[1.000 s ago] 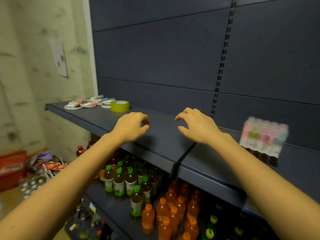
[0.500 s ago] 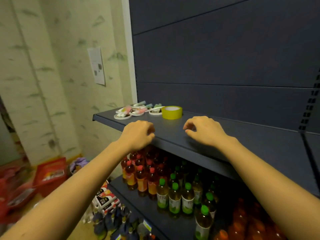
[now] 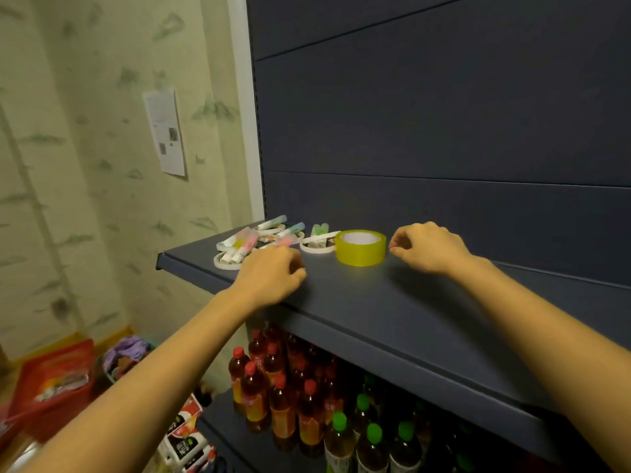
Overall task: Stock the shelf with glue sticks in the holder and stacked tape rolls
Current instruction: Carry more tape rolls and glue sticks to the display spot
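Reaching over the dark shelf (image 3: 375, 302), both bare hands sit at its front half. One yellow tape roll (image 3: 360, 247) lies flat on the shelf, hole upward; all positions below are taken from it.

The right hand (image 3: 426, 249) is just right of the roll. Its fingers are loosely curled, thumb and forefinger close together, and they hold nothing. Whether the fingertips touch the roll's side cannot be told. The left hand (image 3: 269, 278) is left of the roll and nearer the camera. Its fingers are also loosely curled under and hold nothing, and its heel is over the shelf's front edge.

Left of the roll lies a loose cluster of thin white tape rolls (image 3: 317, 246) and pastel glue sticks (image 3: 272, 221).
- White tape rolls: at least three, all lying flat. One is right against the yellow roll's left side, and the others are partly covered.
- Glue sticks: at least six, all lying down, several across the white rolls. Blur prevents a firm total.

The left hand hides the near edge of this cluster.

Behind the roll stands the dark back panel (image 3: 444, 124). On a lower shelf, at least six red-capped bottles (image 3: 252, 390) stand below and left of the roll. At least four green-capped bottles (image 3: 374, 448) stand directly below it. Far below and left of the roll a red basket (image 3: 51, 380) sits on the floor, with drink cartons (image 3: 184, 435) nearer the roll's side. A paper notice (image 3: 165, 131) hangs on the patterned wall above and left of the roll.
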Available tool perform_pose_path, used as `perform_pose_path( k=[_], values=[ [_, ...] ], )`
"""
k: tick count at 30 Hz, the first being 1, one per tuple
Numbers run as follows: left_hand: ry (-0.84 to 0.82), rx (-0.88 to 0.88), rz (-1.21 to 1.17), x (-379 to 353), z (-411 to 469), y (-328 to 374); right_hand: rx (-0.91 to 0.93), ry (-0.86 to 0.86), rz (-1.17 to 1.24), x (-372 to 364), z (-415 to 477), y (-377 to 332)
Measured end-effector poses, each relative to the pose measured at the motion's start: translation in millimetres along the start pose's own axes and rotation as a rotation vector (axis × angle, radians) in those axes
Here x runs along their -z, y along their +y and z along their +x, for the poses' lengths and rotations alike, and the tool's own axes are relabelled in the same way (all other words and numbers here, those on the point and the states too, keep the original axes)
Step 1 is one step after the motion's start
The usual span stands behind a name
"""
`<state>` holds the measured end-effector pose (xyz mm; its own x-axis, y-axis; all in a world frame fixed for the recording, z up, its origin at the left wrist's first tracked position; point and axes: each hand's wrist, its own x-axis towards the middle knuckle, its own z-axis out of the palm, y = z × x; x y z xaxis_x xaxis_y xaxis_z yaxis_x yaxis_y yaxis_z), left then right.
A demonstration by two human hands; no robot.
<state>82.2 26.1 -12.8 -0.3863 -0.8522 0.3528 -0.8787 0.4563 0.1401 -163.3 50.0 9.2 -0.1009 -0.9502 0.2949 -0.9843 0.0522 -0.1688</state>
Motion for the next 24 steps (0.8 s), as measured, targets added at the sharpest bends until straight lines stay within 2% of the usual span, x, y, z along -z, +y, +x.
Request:
perform_pose_path(
  k=[5,12,17,24],
  values=[
    [0.024,-0.029,0.012,-3,53,-22,-0.087,-0.082,-0.012,-11,57,4],
    [0.034,-0.042,-0.052,-16,111,-44,-0.124,-0.084,-0.047,-31,103,-2],
    [0.017,-0.079,-0.093,-27,148,-62,-0.123,0.017,-0.026,-40,134,-28],
    [-0.008,-0.143,-0.037,-32,179,-91,-0.121,-0.083,0.047,-71,190,-78]
  ],
)
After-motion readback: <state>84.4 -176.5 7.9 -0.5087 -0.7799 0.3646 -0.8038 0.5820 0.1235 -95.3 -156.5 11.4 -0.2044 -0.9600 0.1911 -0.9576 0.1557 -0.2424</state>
